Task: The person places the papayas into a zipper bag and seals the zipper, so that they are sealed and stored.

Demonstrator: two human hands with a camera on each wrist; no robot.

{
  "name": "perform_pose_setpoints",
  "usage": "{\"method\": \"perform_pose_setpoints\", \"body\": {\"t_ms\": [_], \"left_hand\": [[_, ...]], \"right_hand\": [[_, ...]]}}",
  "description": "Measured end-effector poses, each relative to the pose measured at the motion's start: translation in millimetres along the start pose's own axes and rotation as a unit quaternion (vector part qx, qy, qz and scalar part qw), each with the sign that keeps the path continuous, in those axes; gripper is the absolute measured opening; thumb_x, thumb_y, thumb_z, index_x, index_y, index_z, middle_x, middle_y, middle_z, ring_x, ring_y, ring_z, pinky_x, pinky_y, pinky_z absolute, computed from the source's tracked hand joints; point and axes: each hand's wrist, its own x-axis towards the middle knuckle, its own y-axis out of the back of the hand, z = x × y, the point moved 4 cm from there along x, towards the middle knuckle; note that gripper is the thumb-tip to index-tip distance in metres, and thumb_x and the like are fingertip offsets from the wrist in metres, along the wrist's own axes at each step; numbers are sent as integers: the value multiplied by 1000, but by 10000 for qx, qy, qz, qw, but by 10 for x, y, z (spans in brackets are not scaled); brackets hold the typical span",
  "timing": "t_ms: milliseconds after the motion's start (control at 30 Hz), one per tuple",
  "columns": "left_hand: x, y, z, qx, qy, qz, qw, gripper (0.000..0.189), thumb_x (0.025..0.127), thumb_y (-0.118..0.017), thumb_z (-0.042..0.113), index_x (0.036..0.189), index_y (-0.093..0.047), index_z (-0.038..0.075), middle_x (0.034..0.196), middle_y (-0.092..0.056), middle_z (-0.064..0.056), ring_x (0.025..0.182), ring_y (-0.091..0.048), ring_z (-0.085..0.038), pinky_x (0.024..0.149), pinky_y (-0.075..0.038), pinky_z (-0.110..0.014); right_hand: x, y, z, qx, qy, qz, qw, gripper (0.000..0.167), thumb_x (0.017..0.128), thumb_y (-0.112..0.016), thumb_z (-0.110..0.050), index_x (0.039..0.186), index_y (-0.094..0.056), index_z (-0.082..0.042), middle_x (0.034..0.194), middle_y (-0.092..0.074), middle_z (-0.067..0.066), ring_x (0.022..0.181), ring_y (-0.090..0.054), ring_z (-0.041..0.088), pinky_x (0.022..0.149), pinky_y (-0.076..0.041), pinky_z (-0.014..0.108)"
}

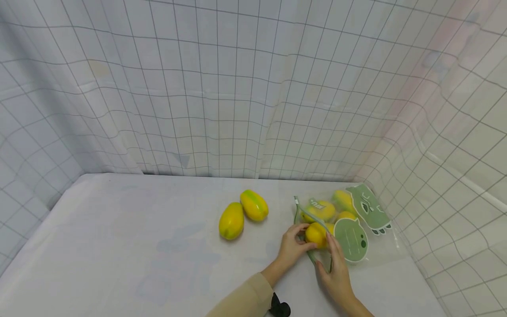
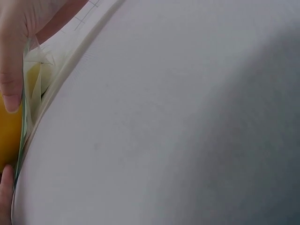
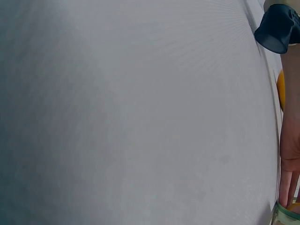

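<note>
While the tabletop [image 1: 111, 246] carries its weight, the clear bag [image 1: 351, 240] can be left lying flat; the step in hand looks like easing a fruit in through the bag's mouth, and only that end needs lifting, so that the soft film does not fold inward and catch. The right hand [image 1: 336, 275] has hold of the bag's rim [image 1: 315, 217], thumb and fingers set apart in a loose curve, and a wide spread there should suit best. The left hand [image 1: 293, 244] is closed around one yellow fruit [image 1: 315, 234] at the bag's mouth. A gentle push toward the bag's far end, letting go only once the fruit is well past the rim, should stop it rolling back out; a hard shove could drag the bag along.

The bag itself is see-through, printed with big green cartoon shapes and bordered in green at its mouth. To the left of the bag lie two loose fruits [image 1: 231, 221], close together, smooth, glossy and oblong, one with a greenish streak. At least three bagged fruits [image 1: 324, 211] show hazily through the bag's film. The held one, right at the bag's mouth, is a deep yellow, though fingers hide its full shape.
</note>
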Motion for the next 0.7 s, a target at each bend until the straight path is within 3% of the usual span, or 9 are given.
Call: {"method": "perform_pose_setpoints", "body": {"t_ms": [200, 400, 700], "left_hand": [[27, -71, -118, -14, -32, 110, 9999, 48, 70, -75, -2, 113, -57, -10, 106, -57, -24, 93, -58, -37, 69, -55, -36], [63, -140, -369, 79, 88, 55, 9999, 49, 72, -75, 7, 116, -58, -4, 111, -58, -18, 94, -60, -26, 70, -54, -21], [89, -159, -422, 102, 125, -69, 9998, 48, 74, -74, 10, 118, -58, -2, 115, -59, -16, 97, -60, -21, 73, -51, -16]], "right_hand": [[7, 1, -9, 27, 22, 14, 10000, 100, 42, -72, 30, 133, -35, 11, 131, -39, 29, 128, -28, 2, 97, -31, 7], [13, 4, -16, 24, 5, -8, 10000, 102, 41, -72, 30, 134, -34, 11, 130, -39, 29, 128, -28, 1, 97, -31, 6], [19, 6, -16, 31, -3, 8, 10000, 101, 41, -71, 31, 133, -34, 11, 130, -40, 28, 127, -29, 2, 96, -32, 6]]}}
